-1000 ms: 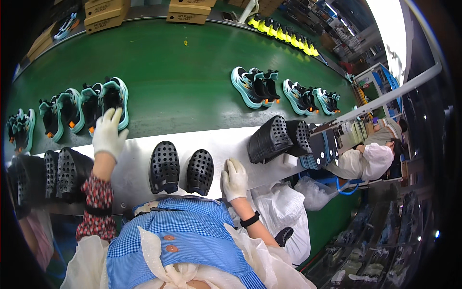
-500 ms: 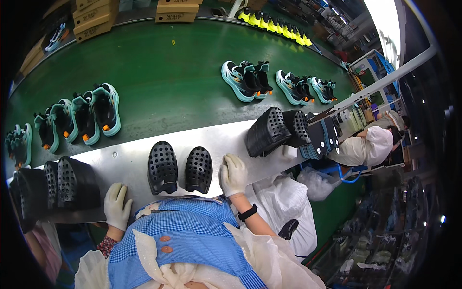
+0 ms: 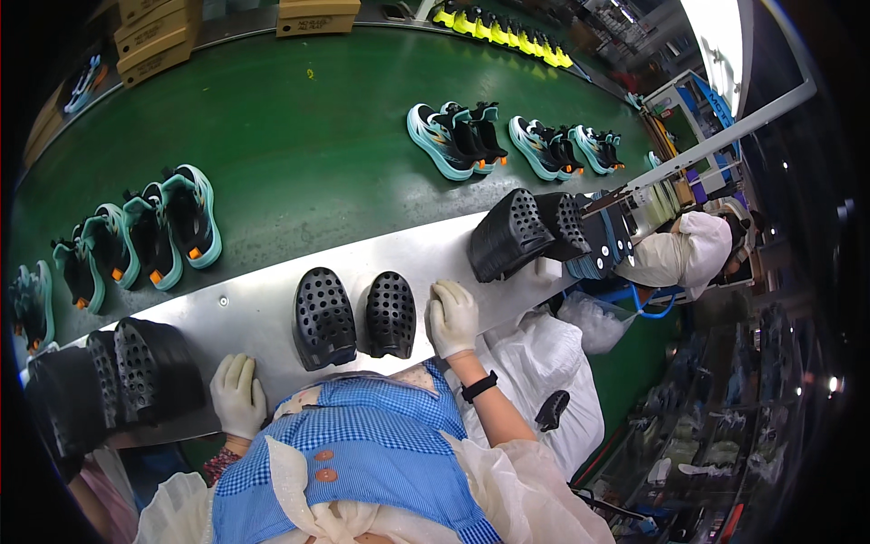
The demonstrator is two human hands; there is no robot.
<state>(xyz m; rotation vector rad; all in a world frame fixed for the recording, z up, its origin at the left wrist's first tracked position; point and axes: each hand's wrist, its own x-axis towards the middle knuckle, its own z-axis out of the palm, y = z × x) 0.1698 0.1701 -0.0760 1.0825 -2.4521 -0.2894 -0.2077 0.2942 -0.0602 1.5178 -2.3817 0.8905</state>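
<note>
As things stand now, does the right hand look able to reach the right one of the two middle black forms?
Probably yes: the right hand looks empty, just beside that form, and only bare metal ledge shows between them.

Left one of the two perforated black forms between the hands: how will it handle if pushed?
The left form is probably stiff: its domed shape shows no sag. It may slide easily: the metal table looks smooth and shiny.
</note>
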